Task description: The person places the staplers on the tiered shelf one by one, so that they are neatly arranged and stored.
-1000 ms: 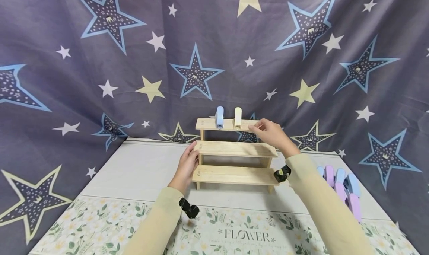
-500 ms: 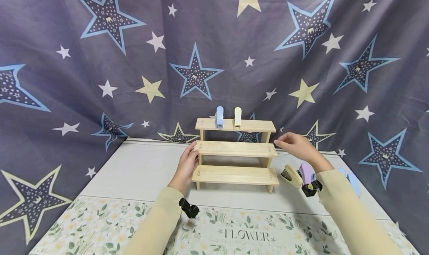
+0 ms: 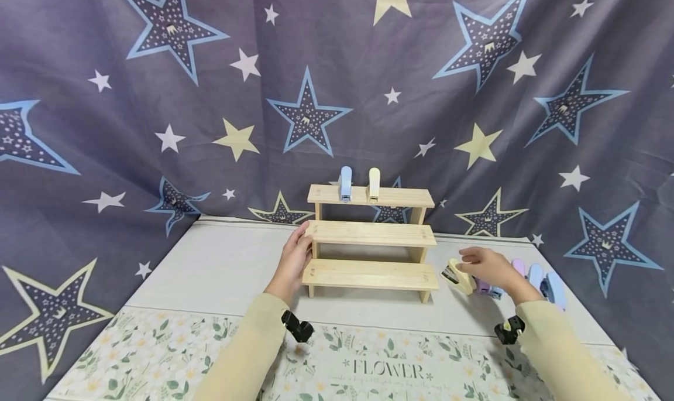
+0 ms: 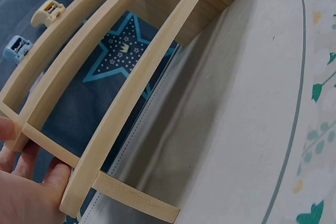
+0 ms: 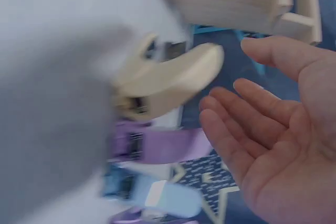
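A three-tier wooden display stand (image 3: 368, 233) stands on the table. My left hand (image 3: 295, 258) grips its left end by the middle tier; in the left wrist view, the fingers (image 4: 29, 161) curl around the side piece. A blue stapler (image 3: 345, 184) and a cream stapler (image 3: 374, 184) stand upright on the top tier. My right hand (image 3: 492, 267) hovers over another cream stapler (image 3: 461, 277) right of the stand. In the right wrist view, thumb and fingers are spread apart close to that cream stapler (image 5: 173, 80), holding nothing.
Beside the cream stapler lie a purple stapler (image 5: 168, 145) and a light blue stapler (image 5: 163, 192). More blue and purple ones, such as the blue stapler (image 3: 554, 290), continue along the table's right side. A star-patterned curtain (image 3: 337, 108) hangs behind; a floral mat (image 3: 389, 360) covers the front.
My right hand has left the top tier, moving right and down to the cream stapler on the table. The left hand and stand have stayed in place.
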